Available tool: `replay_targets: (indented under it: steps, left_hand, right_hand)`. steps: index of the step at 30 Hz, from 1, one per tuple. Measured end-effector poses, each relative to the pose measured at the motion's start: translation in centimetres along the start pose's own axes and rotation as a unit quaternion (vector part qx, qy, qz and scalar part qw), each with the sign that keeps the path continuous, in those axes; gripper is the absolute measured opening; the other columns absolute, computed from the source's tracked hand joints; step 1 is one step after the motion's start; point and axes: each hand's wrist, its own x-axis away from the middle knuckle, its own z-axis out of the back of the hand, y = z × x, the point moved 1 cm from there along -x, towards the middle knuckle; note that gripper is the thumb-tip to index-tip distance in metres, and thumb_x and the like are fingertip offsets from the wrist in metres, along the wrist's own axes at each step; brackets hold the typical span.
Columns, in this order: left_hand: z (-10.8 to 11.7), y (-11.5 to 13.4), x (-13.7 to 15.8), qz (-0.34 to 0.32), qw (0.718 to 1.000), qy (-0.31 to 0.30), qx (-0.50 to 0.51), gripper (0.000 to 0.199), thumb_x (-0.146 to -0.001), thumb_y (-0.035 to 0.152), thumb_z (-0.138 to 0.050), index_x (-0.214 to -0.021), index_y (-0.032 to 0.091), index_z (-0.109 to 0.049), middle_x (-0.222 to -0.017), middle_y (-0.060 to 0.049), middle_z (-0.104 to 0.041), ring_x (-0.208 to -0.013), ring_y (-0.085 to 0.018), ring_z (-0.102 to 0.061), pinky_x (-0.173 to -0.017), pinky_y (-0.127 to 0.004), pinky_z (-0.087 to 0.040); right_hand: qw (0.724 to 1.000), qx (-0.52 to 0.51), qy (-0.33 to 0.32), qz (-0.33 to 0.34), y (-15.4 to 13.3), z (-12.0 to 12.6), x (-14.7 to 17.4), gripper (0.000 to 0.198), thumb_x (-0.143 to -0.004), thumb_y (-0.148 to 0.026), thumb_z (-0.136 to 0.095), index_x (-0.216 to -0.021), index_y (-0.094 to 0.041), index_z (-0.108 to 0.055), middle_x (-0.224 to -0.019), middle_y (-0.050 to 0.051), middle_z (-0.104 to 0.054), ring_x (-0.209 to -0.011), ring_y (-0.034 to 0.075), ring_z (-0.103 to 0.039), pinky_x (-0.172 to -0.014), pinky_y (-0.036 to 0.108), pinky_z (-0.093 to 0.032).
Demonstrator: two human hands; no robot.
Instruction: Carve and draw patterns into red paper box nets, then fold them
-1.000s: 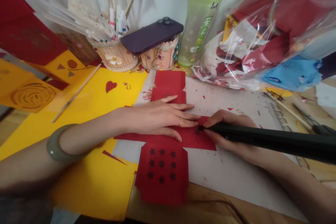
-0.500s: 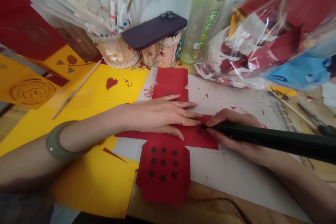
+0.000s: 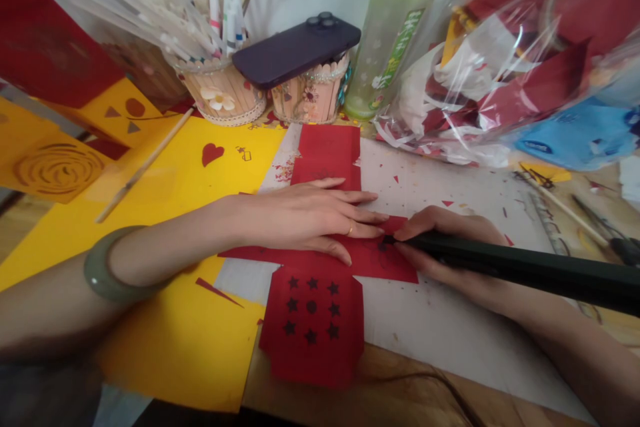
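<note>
A red card cut in a cross shape (image 3: 313,367) lies flat on a pale speckled board. Its near flap carries several dark stars around a dark dot. My left hand (image 3: 310,217) rests palm down across the card's middle, fingers stretched and spread, hiding part of it. In my right hand (image 3: 450,233) is a thick black pen-shaped tool (image 3: 520,267), pinched near its tip. The tip touches the card's right flap beside my left fingertips, where faint dark lines show. Whether the tool has a blade or a writing point, I cannot tell.
Yellow sheet (image 3: 190,333) lies left with a wooden stick (image 3: 145,167) and red heart (image 3: 213,154). Behind stand decorated pots (image 3: 220,97), a phone (image 3: 300,53) on one, and a green bottle (image 3: 395,33). Plastic bag of scraps (image 3: 500,87) and tools are right.
The view has shifted slightly. Both hands stay in nearly the same place on the card, and the black tool's tip remains on the right flap.
</note>
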Motion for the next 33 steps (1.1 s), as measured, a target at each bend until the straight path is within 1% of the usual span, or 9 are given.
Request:
replay_targets:
  steps: [5, 12, 21, 27, 33]
  left_hand:
    - [-0.1, -0.08, -0.08, 0.002, 1.0, -0.005, -0.005, 0.046, -0.091, 0.043, -0.044, -0.134, 0.028, -0.04, -0.146, 0.001, -0.033, -0.139, -0.019, -0.018, -0.113, -0.042, -0.015]
    - [-0.03, -0.06, -0.14, 0.003, 1.0, -0.009, -0.001, 0.046, -0.091, 0.045, -0.042, -0.134, 0.028, -0.041, -0.146, 0.0, -0.032, -0.138, -0.02, -0.018, -0.112, -0.042, -0.017]
    - [0.03, -0.02, -0.16, -0.001, 1.0, -0.008, -0.005, 0.046, -0.091, 0.043, -0.043, -0.135, 0.027, -0.04, -0.145, -0.002, -0.034, -0.138, -0.021, -0.019, -0.111, -0.043, -0.019]
    - [0.13, 0.13, -0.14, 0.005, 1.0, -0.006, -0.003, 0.046, -0.09, 0.041, -0.047, -0.134, 0.027, -0.041, -0.145, -0.001, -0.035, -0.138, -0.021, -0.02, -0.111, -0.043, -0.02]
    - [0.2, 0.12, -0.11, 0.006, 1.0, -0.009, -0.01, 0.046, -0.091, 0.042, -0.046, -0.134, 0.027, -0.041, -0.145, -0.001, -0.034, -0.138, -0.021, -0.02, -0.111, -0.043, -0.02]
  right_hand:
    - [1.0, -0.011, -0.016, 0.02, 0.28, 0.25, -0.07, 0.003, -0.081, -0.023, -0.059, -0.084, -0.022, -0.06, -0.066, -0.004, -0.062, -0.051, 0.009, -0.053, -0.047, 0.019, -0.041]
    - [1.0, -0.011, -0.02, 0.012, 0.63, 0.47, 0.1, 0.004, -0.082, -0.024, -0.059, -0.085, -0.023, -0.061, -0.072, -0.004, -0.063, -0.059, 0.01, -0.056, -0.054, 0.02, -0.043]
    - [0.999, -0.011, -0.012, 0.027, 0.38, 0.16, -0.23, 0.002, -0.08, -0.021, -0.058, -0.082, -0.022, -0.059, -0.063, -0.005, -0.061, -0.05, 0.008, -0.053, -0.045, 0.018, -0.04]
    - [1.0, 0.0, -0.009, 0.028, 0.39, 0.28, -0.15, 0.003, -0.08, -0.019, -0.058, -0.081, -0.022, -0.058, -0.064, -0.006, -0.06, -0.051, 0.007, -0.053, -0.047, 0.017, -0.04]
    - [0.999, -0.008, -0.017, 0.028, 0.6, 0.34, -0.02, 0.004, -0.081, -0.02, -0.059, -0.083, -0.022, -0.059, -0.064, -0.006, -0.059, -0.051, 0.007, -0.051, -0.046, 0.018, -0.038]
